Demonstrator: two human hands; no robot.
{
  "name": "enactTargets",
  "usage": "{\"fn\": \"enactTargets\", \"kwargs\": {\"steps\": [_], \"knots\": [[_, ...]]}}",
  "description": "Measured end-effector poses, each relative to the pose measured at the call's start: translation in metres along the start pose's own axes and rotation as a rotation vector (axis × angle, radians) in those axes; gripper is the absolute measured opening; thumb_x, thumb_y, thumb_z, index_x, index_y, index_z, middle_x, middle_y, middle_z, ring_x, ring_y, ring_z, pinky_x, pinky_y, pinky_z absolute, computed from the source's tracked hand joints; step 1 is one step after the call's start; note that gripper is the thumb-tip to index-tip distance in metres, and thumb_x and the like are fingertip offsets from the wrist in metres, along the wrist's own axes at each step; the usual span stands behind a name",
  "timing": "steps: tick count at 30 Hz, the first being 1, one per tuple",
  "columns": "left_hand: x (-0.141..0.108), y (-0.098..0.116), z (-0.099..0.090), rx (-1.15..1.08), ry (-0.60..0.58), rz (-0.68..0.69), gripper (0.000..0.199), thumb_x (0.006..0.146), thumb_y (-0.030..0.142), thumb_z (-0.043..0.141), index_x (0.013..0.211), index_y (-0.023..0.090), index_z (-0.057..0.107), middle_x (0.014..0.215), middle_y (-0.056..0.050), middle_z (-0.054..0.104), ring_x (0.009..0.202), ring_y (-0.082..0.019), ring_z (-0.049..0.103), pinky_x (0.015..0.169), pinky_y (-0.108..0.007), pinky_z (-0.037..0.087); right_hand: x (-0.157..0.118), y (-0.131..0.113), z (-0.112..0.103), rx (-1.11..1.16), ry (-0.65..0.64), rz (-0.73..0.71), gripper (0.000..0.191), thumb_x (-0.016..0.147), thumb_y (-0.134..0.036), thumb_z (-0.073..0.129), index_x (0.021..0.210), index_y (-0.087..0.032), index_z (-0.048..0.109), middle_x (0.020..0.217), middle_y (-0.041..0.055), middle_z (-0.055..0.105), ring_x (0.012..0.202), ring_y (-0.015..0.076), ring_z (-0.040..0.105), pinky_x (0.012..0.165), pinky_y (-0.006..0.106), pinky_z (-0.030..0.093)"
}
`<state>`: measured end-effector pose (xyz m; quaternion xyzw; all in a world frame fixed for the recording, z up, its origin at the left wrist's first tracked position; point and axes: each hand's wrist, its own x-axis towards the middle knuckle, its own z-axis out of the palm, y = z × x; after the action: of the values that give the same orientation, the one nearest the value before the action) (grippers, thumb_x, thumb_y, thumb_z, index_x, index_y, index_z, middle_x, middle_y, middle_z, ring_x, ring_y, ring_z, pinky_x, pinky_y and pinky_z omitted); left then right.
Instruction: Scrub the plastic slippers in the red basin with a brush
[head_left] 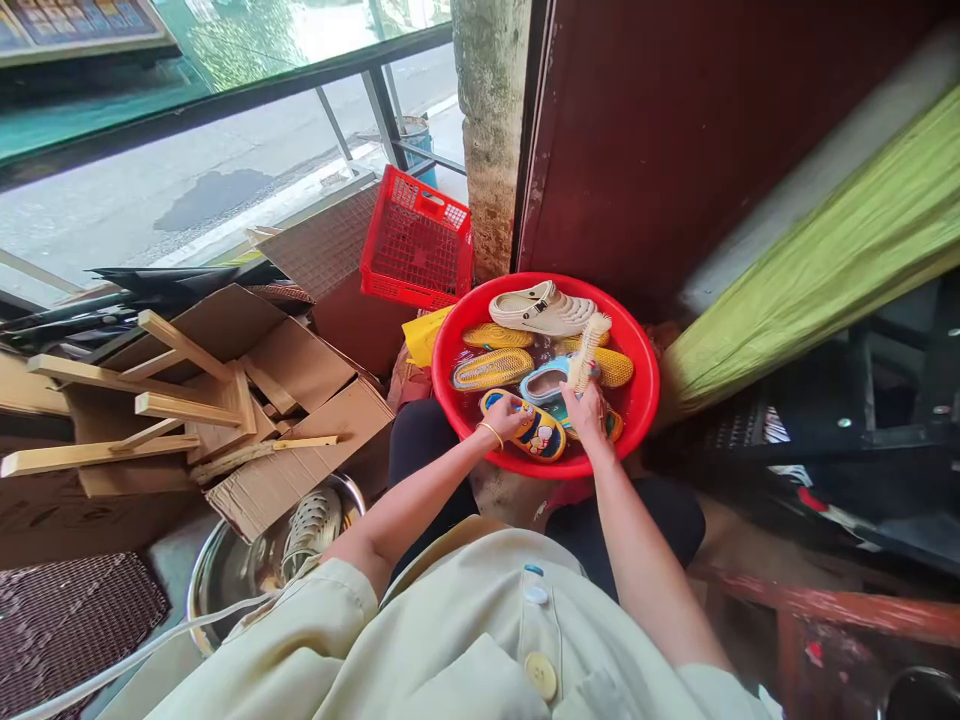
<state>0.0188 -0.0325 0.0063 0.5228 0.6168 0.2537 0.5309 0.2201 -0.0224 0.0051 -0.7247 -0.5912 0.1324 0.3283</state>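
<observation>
Shoes [553, 312] in red tub [646, 385]
Left hand [507, 418] holds a slipper [545, 438], six o'clock; right hand [588, 410] grips a brush [587, 350], two o'clock.

Light blue clog [546, 383] partly covered by a brush [583, 360], steel basin [225, 565] partly hidden by cardboard [300, 475] and a sleeve [337, 600], curtain [825, 260] cut off by the right edge, sign [82, 22] cropped by the top edge, its print blurred

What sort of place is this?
Probably a cluttered, street-side corner of a home or small shop: a road shows outside, a tipped-over wooden stool lies on cardboard, and a red basin holds footwear.
</observation>
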Motion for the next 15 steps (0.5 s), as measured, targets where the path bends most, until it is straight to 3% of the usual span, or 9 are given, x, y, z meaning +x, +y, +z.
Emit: {"fn": "enactTargets", "kwargs": {"steps": [5, 8, 12, 15], "knots": [[0.016, 0.018, -0.006, -0.592, 0.090, -0.041, 0.014, 0.071, 0.022, 0.078, 0.081, 0.016, 0.070, 0.073, -0.001, 0.070, 0.068, -0.015, 0.063, 0.070, -0.026, 0.049, -0.008, -0.005, -0.017, 0.169, 0.112, 0.163, 0.061, 0.092, -0.053, 0.057, 0.134, -0.009, 0.064, 0.129, 0.0243, 0.073, 0.121, 0.0325, 0.068, 0.098, 0.040, 0.054], [0.030, 0.037, -0.014, -0.830, 0.091, -0.129, 0.011, 0.070, 0.019, 0.075, 0.079, 0.015, 0.070, 0.070, -0.001, 0.070, 0.063, -0.014, 0.062, 0.069, -0.026, 0.051, -0.006, -0.010, -0.028, 0.210, 0.161, 0.268, 0.061, 0.088, -0.059, 0.061, 0.127, -0.012, 0.068, 0.121, 0.0224, 0.076, 0.112, 0.0324, 0.073, 0.090, 0.039, 0.057], [0.043, 0.061, -0.020, -1.063, -0.070, -0.243, 0.011, 0.077, 0.023, 0.070, 0.083, 0.013, 0.070, 0.070, -0.005, 0.071, 0.064, -0.019, 0.068, 0.075, -0.034, 0.059, -0.007, -0.025, -0.039, 0.439, 0.129, 0.303, 0.067, 0.087, -0.068, 0.061, 0.125, -0.012, 0.065, 0.105, 0.0164, 0.079, 0.074, 0.0247, 0.077, 0.059, 0.030, 0.056], [0.048, 0.074, -0.020, -1.244, -0.199, -0.250, 0.018, 0.087, 0.029, 0.068, 0.092, 0.013, 0.071, 0.080, -0.008, 0.076, 0.077, -0.023, 0.074, 0.085, -0.040, 0.061, -0.007, -0.042, -0.044, 0.580, 0.098, 0.232, 0.069, 0.088, -0.072, 0.059, 0.120, -0.012, 0.064, 0.098, 0.0146, 0.080, 0.062, 0.0208, 0.073, 0.048, 0.026, 0.051]]}}
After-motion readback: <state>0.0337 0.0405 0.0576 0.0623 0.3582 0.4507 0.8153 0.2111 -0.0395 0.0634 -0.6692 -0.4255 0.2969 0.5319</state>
